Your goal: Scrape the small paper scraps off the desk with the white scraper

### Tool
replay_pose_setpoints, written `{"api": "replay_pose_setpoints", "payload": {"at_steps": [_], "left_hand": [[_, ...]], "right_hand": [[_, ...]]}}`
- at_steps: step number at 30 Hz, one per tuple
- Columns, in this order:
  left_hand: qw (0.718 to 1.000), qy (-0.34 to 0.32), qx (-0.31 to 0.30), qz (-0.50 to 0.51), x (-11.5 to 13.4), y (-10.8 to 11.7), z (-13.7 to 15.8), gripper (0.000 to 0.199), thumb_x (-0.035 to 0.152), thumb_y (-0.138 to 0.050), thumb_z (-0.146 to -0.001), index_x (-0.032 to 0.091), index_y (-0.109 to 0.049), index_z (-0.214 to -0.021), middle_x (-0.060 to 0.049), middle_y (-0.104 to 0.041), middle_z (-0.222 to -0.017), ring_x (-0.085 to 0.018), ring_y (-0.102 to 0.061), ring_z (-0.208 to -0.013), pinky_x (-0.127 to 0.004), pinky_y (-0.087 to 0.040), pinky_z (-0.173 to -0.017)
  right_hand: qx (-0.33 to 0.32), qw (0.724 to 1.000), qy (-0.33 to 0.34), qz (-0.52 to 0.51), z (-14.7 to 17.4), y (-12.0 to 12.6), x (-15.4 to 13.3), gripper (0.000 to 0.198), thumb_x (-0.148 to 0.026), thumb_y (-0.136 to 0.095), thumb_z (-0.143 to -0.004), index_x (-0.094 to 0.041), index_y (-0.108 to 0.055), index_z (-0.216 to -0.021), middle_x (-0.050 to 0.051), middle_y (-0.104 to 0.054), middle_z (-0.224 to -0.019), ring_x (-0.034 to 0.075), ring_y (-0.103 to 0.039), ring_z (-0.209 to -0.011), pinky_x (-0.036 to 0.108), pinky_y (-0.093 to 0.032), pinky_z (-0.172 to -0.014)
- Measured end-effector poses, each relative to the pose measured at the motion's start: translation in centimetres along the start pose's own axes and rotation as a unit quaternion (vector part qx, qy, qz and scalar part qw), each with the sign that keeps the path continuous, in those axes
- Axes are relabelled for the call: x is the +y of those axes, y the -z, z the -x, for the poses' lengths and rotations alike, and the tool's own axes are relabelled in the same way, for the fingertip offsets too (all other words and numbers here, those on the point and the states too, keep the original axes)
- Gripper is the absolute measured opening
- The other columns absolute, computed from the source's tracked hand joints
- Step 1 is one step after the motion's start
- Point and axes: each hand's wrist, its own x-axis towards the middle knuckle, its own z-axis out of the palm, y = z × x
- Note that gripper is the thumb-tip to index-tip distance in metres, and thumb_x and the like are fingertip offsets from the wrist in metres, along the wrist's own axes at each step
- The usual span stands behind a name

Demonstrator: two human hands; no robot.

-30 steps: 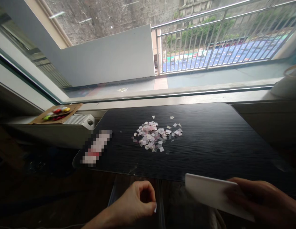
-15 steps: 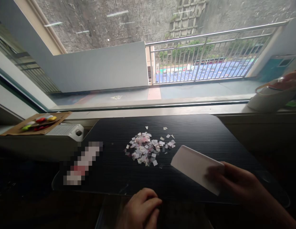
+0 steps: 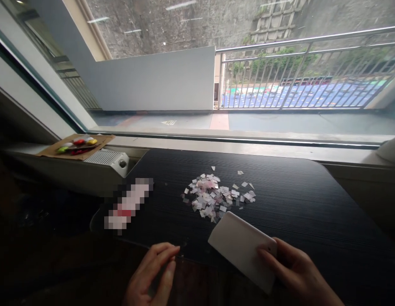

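My right hand (image 3: pixel 289 259) grips one end of a flat white envelope-like piece (image 3: pixel 238 242), thumb on top and fingers along its far edge. The other end of this piece slants toward a loose pile of small cut paper squares (image 3: pixel 207 196) on the black table (image 3: pixel 296 204). Some squares are white, others pinkish. By the near table edge is my left hand (image 3: pixel 154 272), with thumb and fingers apart and nothing seen between them. What the white piece has inside, if anything, is hidden.
A pixelated pink and white strip (image 3: pixel 129 206) lies at the table's left. Beyond, a brown board (image 3: pixel 76 146) with colourful items rests on the sill beside a white radiator (image 3: pixel 110 160). A window pane borders the table's far side; a pale bag-like object (image 3: pixel 390 146) stands far right.
My view has shifted right to left across the scene. The white piece has come nearer to me, its far end now closer to the pile. My left hand's fingers have opened and moved left.
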Motion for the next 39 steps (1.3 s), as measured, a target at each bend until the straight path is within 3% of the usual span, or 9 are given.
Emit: {"api": "replay_pose_setpoints", "payload": {"at_steps": [4,8,13,23,25,29,31,35,39], "left_hand": [[1.000,0.008,0.001,-0.004,-0.2,0.3,-0.3,0.017,0.028,-0.059,-0.084,0.028,-0.071,-0.096,-0.001,-0.069,-0.098,-0.014,-0.068,-0.086,-0.019,-0.054,-0.078],[1.000,0.004,0.000,-0.023,-0.6,0.8,-0.2,0.019,0.024,-0.058,-0.084,0.027,-0.071,-0.097,-0.001,-0.069,-0.100,-0.015,-0.068,-0.088,-0.020,-0.055,-0.078],[0.999,-0.006,-0.007,-0.040,-1.0,1.3,-0.1,0.020,0.023,-0.056,-0.085,0.026,-0.069,-0.100,-0.002,-0.068,-0.102,-0.014,-0.068,-0.090,-0.020,-0.055,-0.079],[0.999,-0.011,0.014,-0.027,-0.6,1.2,-0.4,0.019,0.022,-0.058,-0.084,0.027,-0.070,-0.098,-0.001,-0.069,-0.100,-0.013,-0.069,-0.083,-0.018,-0.056,-0.075],[0.999,-0.011,0.014,-0.035,-1.0,1.3,-0.2,0.019,0.023,-0.058,-0.084,0.028,-0.070,-0.098,0.000,-0.069,-0.101,-0.013,-0.069,-0.084,-0.018,-0.056,-0.077],[0.999,-0.001,0.005,-0.041,-1.7,1.3,0.1,0.020,0.025,-0.058,-0.084,0.029,-0.070,-0.100,0.000,-0.068,-0.102,-0.013,-0.069,-0.087,-0.018,-0.055,-0.080],[0.999,0.006,0.009,-0.039,-1.8,1.3,0.1,0.020,0.026,-0.059,-0.084,0.030,-0.070,-0.100,0.001,-0.068,-0.103,-0.013,-0.069,-0.088,-0.018,-0.054,-0.082],[0.999,0.011,-0.006,-0.046,-1.8,1.2,0.2,0.021,0.027,-0.059,-0.084,0.031,-0.070,-0.101,0.002,-0.068,-0.104,-0.013,-0.069,-0.089,-0.019,-0.054,-0.084],[0.999,0.016,-0.001,-0.042,-1.8,1.1,0.2,0.020,0.029,-0.060,-0.083,0.030,-0.071,-0.100,0.000,-0.069,-0.103,-0.015,-0.069,-0.087,-0.021,-0.055,-0.083]], "right_hand": [[-0.057,0.998,-0.012,-0.019,-0.3,-1.1,-0.2,0.032,-0.048,-0.065,-0.073,-0.016,-0.065,-0.065,0.000,-0.062,-0.061,0.015,-0.054,-0.058,0.021,-0.040,-0.049],[-0.102,0.993,-0.027,-0.056,-0.6,-1.4,-0.7,0.032,-0.048,-0.067,-0.073,-0.016,-0.068,-0.071,0.001,-0.067,-0.066,0.016,-0.057,-0.060,0.021,-0.041,-0.051],[-0.081,0.994,-0.039,-0.060,-0.9,-0.3,-1.1,0.033,-0.049,-0.068,-0.072,-0.016,-0.069,-0.075,0.002,-0.069,-0.068,0.017,-0.059,-0.062,0.022,-0.044,-0.052],[-0.164,0.985,-0.018,0.050,0.0,-1.0,-1.7,0.032,-0.048,-0.064,-0.075,-0.016,-0.067,-0.069,0.001,-0.065,-0.063,0.016,-0.058,-0.060,0.020,-0.044,-0.051],[-0.114,0.991,0.005,0.070,0.2,-0.6,-1.6,0.031,-0.047,-0.063,-0.075,-0.018,-0.066,-0.068,0.000,-0.063,-0.060,0.015,-0.057,-0.057,0.020,-0.044,-0.049],[0.080,0.991,0.061,0.092,-0.2,1.3,-1.0,0.030,-0.050,-0.063,-0.071,-0.021,-0.071,-0.075,0.000,-0.067,-0.062,0.016,-0.058,-0.053,0.020,-0.045,-0.047],[0.126,0.985,0.064,0.103,-0.5,2.1,-0.9,0.030,-0.049,-0.064,-0.069,-0.021,-0.072,-0.076,0.000,-0.068,-0.062,0.016,-0.060,-0.053,0.020,-0.045,-0.046],[0.157,0.981,0.067,0.093,-0.8,2.2,-1.1,0.028,-0.048,-0.066,-0.067,-0.022,-0.072,-0.076,0.000,-0.069,-0.062,0.016,-0.062,-0.054,0.019,-0.046,-0.046],[0.116,0.985,0.078,0.105,-0.7,1.3,-1.3,0.029,-0.048,-0.064,-0.071,-0.020,-0.071,-0.076,0.000,-0.069,-0.062,0.016,-0.062,-0.052,0.020,-0.047,-0.045]]}}
